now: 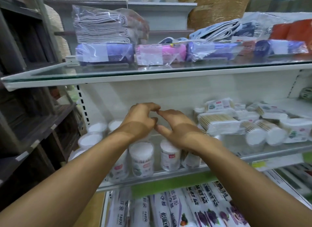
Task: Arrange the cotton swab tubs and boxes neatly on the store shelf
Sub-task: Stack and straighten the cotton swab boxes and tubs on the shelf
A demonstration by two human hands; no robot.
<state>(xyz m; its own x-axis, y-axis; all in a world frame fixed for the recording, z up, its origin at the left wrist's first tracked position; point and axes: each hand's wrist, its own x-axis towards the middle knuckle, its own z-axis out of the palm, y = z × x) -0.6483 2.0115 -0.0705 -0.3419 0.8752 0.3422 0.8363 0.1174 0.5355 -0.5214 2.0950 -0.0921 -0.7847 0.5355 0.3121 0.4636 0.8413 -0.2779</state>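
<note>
Clear plastic, round, white-topped: cotton swab tubs (141,159) stand upright on the middle shelf (168,173), long axis vertical, swab heads packed tight and facing up, printed labels facing the aisle. Front row sits just behind the shelf's front lip; more tubs (97,127) run back along the left side twd the rear wall, also upright.

Head view, hands: left hand (138,121) hovers over the tubs at mid-shelf, fingers curled inward, thumb and forefinger tips nearly meeting; can't tell if anything is pinched btwn them. Right hand (177,125) just beside it, fingers loosely bent and pointing left, forefinger tip touching or almost touching the left hand's fingertips; palm sits above a front tub (168,156), nothing visibly gripped.

Right part of same shelf: loose heap of swab boxes (219,123) and flat packs, rectangular, clear w/ white ends and tan wooden sticks showing; they lie on their sides at mixed angles, some stacked, some tilted. A few round tubs (253,137) there lie tipped over, white tops facing the aisle, long axis roughly front-to-back.

Glass top shelf (118,71) carries folded cloths in crinkly clear bags. Lower shelf: glossy bag rolls (194,208) w/ purple print.
</note>
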